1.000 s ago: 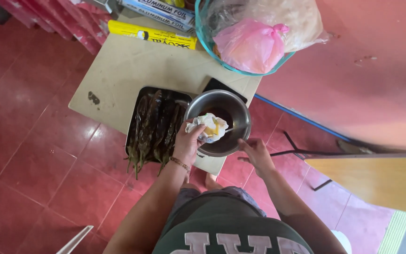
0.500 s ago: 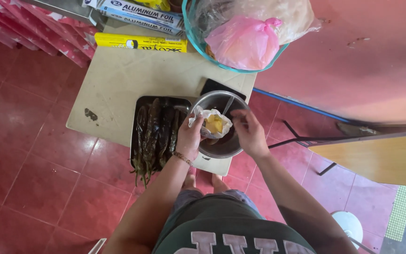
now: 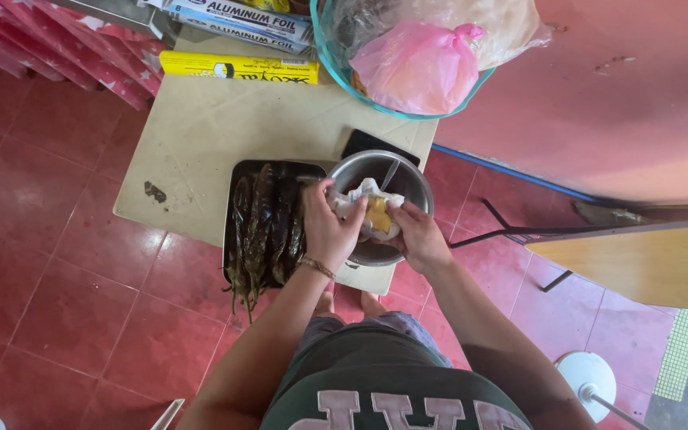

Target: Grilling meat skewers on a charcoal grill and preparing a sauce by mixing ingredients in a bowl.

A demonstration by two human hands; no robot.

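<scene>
Low beige square table (image 3: 201, 135) on the red tiled floor (image 3: 49, 310); teal glass bowl (image 3: 336, 72) of pink and clear bags at its far edge. Near edge: black rectangular tray (image 3: 236, 171) of charred, limp eggplants (image 3: 264, 227), touching a round stainless steel bowl (image 3: 408, 179). Over that bowl, left hand (image 3: 332, 231) and right hand (image 3: 416, 235) both have their fingers closed on a small clear plastic bag of yellow contents (image 3: 372, 211). Judgement: keep the bag's mouth low inside the rim, squeeze evenly from both sides.
</scene>
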